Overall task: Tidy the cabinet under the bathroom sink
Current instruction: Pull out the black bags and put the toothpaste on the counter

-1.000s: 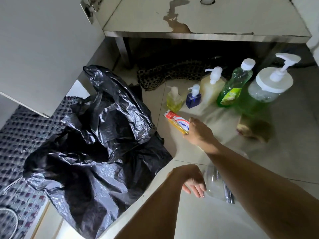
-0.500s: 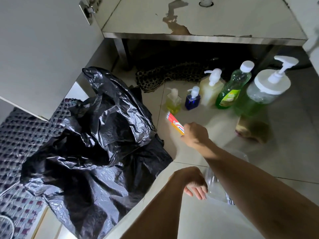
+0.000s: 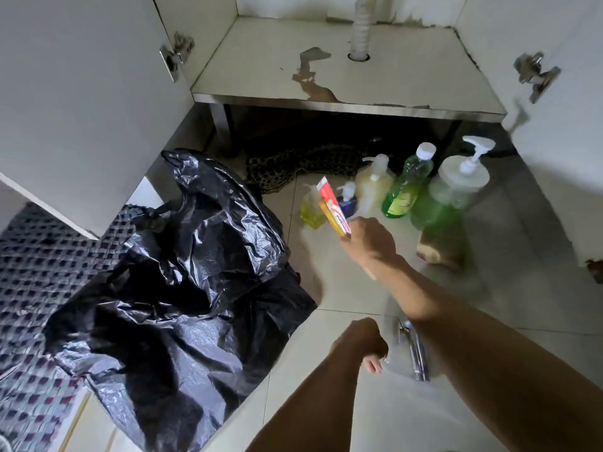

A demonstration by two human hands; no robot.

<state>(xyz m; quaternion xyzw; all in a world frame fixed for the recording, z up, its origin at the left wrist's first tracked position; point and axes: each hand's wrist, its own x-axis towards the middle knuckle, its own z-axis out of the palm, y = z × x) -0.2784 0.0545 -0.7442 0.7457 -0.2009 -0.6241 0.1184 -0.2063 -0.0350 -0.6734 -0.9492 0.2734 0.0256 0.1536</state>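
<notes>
- the right hand point(image 3: 370, 238) has its grip closed round one end of a toothpaste box point(image 3: 332, 207), which sticks up and tilts away to the left, clear of the floor.
- the left hand point(image 3: 360, 340) hangs lower, fingers curled; its fingertips pinch the edge of a clear plastic bag point(image 3: 403, 353) lying on the floor tiles point(image 3: 342, 288).
- the cabinet point(image 3: 359, 76) stands open, both doors swung wide; its shelf is peeling near the front edge and a white drain pipe point(image 3: 360, 24) passes down through a hole in it.
- on the floor in front of the cabinet stands a row of bottles: a small yellow pump bottle point(image 3: 311, 212), a small blue pump bottle point(image 3: 347, 199), a cream pump bottle point(image 3: 373, 184), a green bottle point(image 3: 408, 184) and a big green pump bottle point(image 3: 453, 190).
- a brown sponge point(image 3: 440, 247) lies just in front of the big bottle.
- a crumpled black bin bag point(image 3: 182, 278) sits to the left, partly over a checked mat point(image 3: 36, 262).
- a spotted cloth point(image 3: 293, 166) lies in the dark under the cabinet.
</notes>
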